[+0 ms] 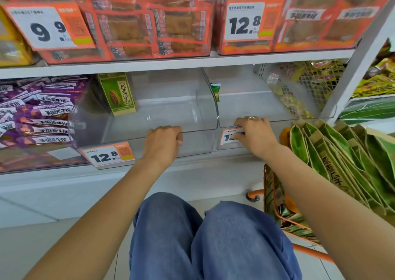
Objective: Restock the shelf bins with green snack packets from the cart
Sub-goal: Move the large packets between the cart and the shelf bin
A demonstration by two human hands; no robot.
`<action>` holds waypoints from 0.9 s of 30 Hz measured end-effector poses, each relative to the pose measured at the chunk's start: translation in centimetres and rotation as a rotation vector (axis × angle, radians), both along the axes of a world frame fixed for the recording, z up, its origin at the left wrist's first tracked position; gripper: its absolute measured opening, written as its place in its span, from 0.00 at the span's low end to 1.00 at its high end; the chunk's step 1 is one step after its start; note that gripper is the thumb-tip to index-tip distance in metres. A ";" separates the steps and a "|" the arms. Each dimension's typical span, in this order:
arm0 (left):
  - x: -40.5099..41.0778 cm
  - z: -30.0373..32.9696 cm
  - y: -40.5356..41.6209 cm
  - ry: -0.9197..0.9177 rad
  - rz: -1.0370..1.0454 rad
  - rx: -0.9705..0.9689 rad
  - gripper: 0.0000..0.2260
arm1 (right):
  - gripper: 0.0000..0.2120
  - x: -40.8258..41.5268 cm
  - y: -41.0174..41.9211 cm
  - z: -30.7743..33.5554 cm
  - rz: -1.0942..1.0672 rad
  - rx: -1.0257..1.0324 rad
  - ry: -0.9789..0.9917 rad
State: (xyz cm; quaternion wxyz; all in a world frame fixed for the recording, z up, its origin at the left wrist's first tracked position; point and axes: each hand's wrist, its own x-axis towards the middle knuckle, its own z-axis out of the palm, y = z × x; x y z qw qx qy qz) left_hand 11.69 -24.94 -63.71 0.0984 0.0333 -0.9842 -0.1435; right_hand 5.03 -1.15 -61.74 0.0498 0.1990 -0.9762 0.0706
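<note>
We've got both hands on the front rims of the two clear shelf bins: left hand (163,142) w/ fingers curled over the lip of the left bin (149,117), right hand (254,135) gripping the lip of the right bin (256,102) just by its price tag. Neither holds a packet. Both bins are nearly empty; one green packet (117,93) stands upright at the back-left of the left bin. The stock, green snack packets (333,151), sits in the orange cart (275,213) to our right, just beside the right forearm, long axes running up and away. So the right hand is nearer; we'd judge it reaches right and down next, the left steadying the bin.
</note>
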 end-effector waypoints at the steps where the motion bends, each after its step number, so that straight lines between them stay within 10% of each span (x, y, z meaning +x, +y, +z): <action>1: 0.4 -0.3 0.1 -0.002 -0.008 0.000 0.09 | 0.13 0.2 0.2 0.0 0.001 -0.001 -0.001; 27: 3.3 -1.4 -0.2 -0.035 -0.048 -0.027 0.06 | 0.24 5.2 0.3 -2.1 -0.016 0.039 0.007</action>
